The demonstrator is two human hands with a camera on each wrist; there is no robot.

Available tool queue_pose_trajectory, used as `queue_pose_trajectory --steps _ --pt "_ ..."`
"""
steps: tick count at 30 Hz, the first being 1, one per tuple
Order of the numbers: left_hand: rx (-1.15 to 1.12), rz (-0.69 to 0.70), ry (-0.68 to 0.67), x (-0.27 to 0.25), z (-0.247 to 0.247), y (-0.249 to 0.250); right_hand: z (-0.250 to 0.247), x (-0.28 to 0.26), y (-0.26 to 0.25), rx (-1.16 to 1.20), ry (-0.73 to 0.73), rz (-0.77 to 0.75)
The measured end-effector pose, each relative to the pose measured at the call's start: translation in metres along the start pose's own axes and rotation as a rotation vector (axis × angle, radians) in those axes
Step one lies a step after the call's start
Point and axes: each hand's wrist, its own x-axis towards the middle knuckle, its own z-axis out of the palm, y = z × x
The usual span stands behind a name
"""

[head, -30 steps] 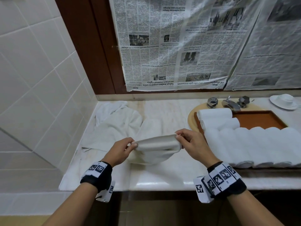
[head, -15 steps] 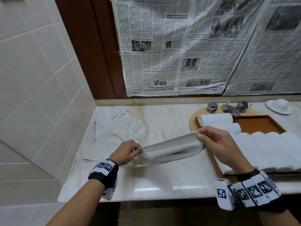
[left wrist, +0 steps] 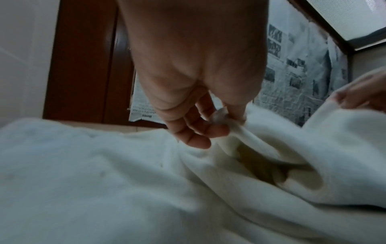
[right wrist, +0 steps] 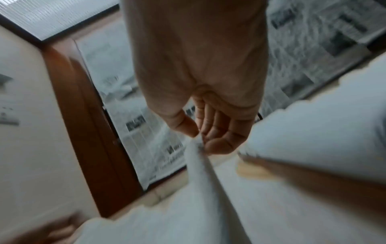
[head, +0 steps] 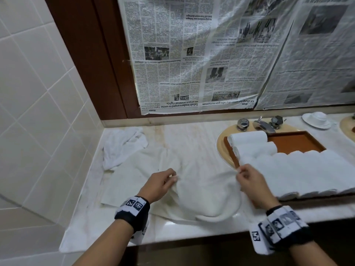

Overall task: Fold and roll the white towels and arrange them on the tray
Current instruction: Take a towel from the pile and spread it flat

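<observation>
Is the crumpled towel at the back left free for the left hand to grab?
Probably not yet: the left hand pinches the spread towel. The crumpled towel itself lies uncovered.

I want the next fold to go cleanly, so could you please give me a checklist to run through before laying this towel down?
1. Left hand pinches a towel corner: ok.
2. Right hand pinches the other corner: ok.
3. Towel spread flat: not ok, it sags between the hands.
4. Counter below is bare: not ok, loose towels lie there.
5. Tray has free room: ok, at the back.
6. Edges aligned: cannot tell.
</observation>
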Motion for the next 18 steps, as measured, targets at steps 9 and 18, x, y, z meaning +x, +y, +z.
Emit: queue_pose_trajectory --steps 9,18 --pt "0.004 -0.185 -0.011 0.031 0.012 -0.045 0.118 0.002 0.013 -0.120 -0.268 -0.023" --pt "0.132 -0.217 -0.123 0.030 0.025 -0.058 0.166 -0.013 0.010 -0.290 -0.296 -0.007"
